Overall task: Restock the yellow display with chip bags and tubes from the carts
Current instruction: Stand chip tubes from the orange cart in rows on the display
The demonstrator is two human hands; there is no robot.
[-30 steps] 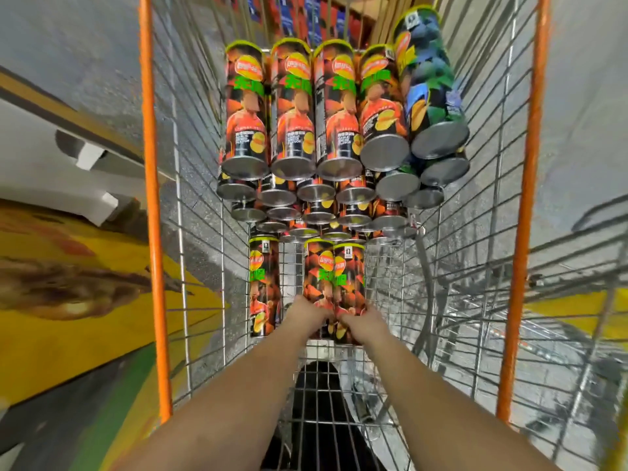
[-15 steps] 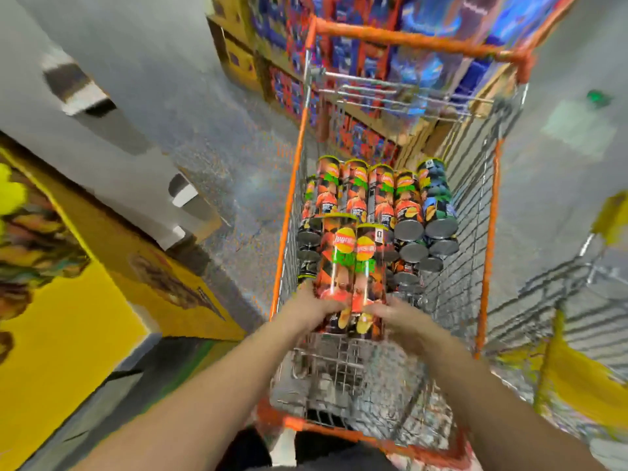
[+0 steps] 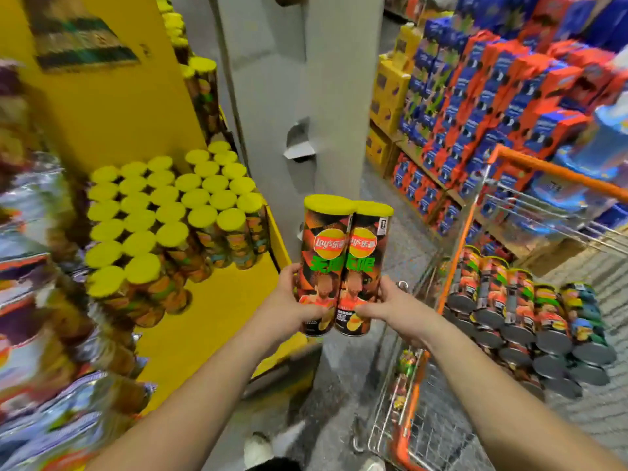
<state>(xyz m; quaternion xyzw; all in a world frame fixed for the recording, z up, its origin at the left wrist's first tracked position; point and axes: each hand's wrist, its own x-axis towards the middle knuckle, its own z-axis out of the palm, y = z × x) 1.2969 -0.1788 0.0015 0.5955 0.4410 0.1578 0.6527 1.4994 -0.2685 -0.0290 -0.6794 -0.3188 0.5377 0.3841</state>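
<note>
Two orange chip tubes with yellow lids stand upright side by side in the air, pressed together. My left hand (image 3: 293, 302) grips the left tube (image 3: 322, 263) near its base, and my right hand (image 3: 390, 305) grips the right tube (image 3: 363, 266). They hover between the yellow display (image 3: 217, 300) on the left and the orange-framed wire cart (image 3: 452, 266) on the right. Several yellow-lidded tubes (image 3: 170, 212) stand in rows on the display shelf. More tubes (image 3: 520, 317) lie stacked on their sides in the cart.
Blurred chip bags (image 3: 30, 300) fill the left edge of the display. A grey pillar (image 3: 289, 96) rises behind the held tubes. Stacked red, blue and yellow boxes (image 3: 492, 96) line the aisle at the right. Grey floor runs between display and cart.
Both hands lifted the two tubes out of the cart and carried them left toward the yellow display. The view swung from the cart to the shelf.
</note>
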